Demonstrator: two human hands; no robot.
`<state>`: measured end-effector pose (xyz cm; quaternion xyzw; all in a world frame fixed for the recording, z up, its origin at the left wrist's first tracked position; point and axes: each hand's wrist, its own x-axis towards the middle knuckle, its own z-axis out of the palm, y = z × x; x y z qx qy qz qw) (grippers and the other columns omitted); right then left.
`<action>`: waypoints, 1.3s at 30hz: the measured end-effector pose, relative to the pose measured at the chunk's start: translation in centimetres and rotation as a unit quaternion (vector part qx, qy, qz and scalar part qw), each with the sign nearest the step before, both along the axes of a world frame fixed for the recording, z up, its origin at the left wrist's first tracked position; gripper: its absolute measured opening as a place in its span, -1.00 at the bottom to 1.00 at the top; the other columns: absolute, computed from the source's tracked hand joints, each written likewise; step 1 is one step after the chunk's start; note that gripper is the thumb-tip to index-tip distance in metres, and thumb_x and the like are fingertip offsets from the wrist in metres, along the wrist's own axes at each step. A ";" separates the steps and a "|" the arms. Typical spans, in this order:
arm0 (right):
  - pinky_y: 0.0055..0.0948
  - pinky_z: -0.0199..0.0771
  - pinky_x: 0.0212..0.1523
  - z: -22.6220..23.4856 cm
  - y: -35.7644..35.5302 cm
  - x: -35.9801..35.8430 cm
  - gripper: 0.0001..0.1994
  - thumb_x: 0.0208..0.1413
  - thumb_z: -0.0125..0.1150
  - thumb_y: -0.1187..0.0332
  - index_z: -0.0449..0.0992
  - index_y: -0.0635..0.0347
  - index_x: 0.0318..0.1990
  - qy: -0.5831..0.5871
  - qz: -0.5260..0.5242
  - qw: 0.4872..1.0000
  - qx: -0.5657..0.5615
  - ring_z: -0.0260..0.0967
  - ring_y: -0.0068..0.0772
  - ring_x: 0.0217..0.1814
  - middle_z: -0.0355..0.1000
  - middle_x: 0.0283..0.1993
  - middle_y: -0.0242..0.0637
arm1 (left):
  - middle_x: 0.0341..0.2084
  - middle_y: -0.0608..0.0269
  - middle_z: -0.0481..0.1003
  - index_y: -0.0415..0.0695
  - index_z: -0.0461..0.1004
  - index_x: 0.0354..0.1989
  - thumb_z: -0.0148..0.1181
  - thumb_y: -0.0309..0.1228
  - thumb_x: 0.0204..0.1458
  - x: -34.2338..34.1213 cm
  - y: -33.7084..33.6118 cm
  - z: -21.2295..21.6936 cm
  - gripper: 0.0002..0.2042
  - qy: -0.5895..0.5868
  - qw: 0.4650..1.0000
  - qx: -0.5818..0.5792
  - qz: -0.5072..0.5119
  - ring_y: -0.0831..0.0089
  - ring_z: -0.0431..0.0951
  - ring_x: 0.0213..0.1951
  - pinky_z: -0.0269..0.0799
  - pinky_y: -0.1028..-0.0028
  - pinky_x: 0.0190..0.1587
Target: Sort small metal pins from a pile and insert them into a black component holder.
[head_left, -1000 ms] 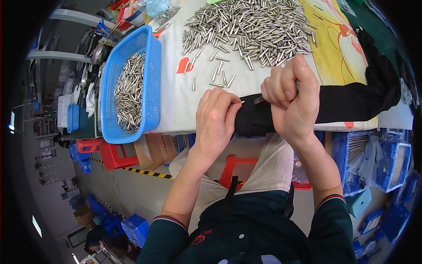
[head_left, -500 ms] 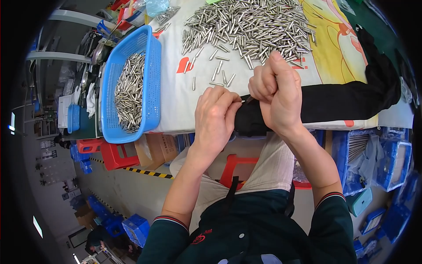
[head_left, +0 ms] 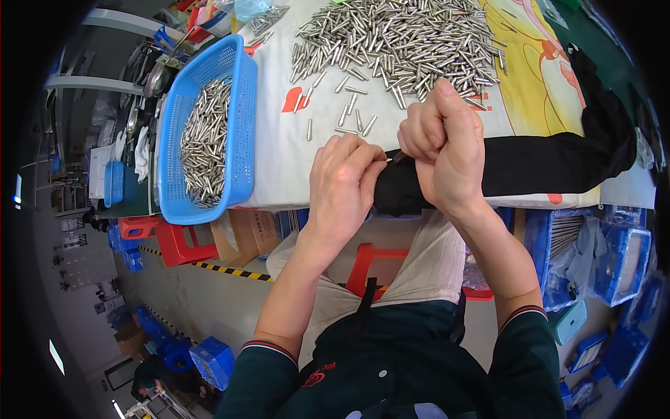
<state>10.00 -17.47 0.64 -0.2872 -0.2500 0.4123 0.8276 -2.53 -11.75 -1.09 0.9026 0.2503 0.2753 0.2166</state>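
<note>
A seated person in a dark green top and pale trousers works at the near edge of a worktop covered in a white printed cloth. The left hand is curled shut, its fingertips pinching one end of a small metal pin just over that near edge. The right hand is closed in a loose fist touching the pin's other end, thumb upward; how much of the pin it grips cannot be told. Both hands meet above a long black cloth that lies along the near edge and runs up toward the worktop's right side.

Just beyond the hands a few loose pins lie scattered on the white cloth, and past them a broad heap of silver pins spreads toward the far edge. At the worktop's left edge stands a blue perforated plastic basket, partly filled with more of the same pins.

Below the worktop a red stool shows between the knees, with blue bins to the right on the floor.
</note>
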 end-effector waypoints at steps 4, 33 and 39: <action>-0.56 -0.20 -0.67 0.3 0.1 -0.1 -0.56 0.25 -0.25 0.19 0.04 0.08 -0.70 -0.025 -0.003 0.999 -0.019 -0.29 -0.65 -0.74 -0.10 -0.79 -0.49 | -0.58 0.24 0.34 -0.21 0.45 -0.54 0.20 -0.59 -0.24 0.0 0.1 0.1 -0.93 -0.001 1.000 0.001 -0.002 0.29 0.34 -0.44 0.21 0.37 -0.35; -0.58 -0.22 -0.71 0.1 0.3 -0.1 -0.56 0.22 -0.11 0.22 0.11 0.11 -0.72 0.017 0.000 1.000 -0.002 -0.19 -0.69 -0.73 -0.02 -0.77 -0.50 | -0.62 0.27 0.34 -0.17 0.49 -0.55 0.21 -0.55 -0.25 0.4 0.1 1.2 -0.94 0.050 0.996 0.070 -0.016 0.33 0.36 -0.46 0.19 0.38 -0.38; -0.57 -0.22 -0.70 0.1 0.3 -0.2 -0.56 0.24 -0.18 0.21 0.07 0.10 -0.71 -0.003 -0.005 1.000 -0.011 -0.24 -0.67 -0.74 -0.06 -0.78 -0.50 | -0.58 0.23 0.40 -0.21 0.50 -0.51 0.21 -0.57 -0.27 0.6 0.1 1.7 -0.91 0.084 0.995 0.048 -0.019 0.27 0.40 -0.42 0.27 0.35 -0.30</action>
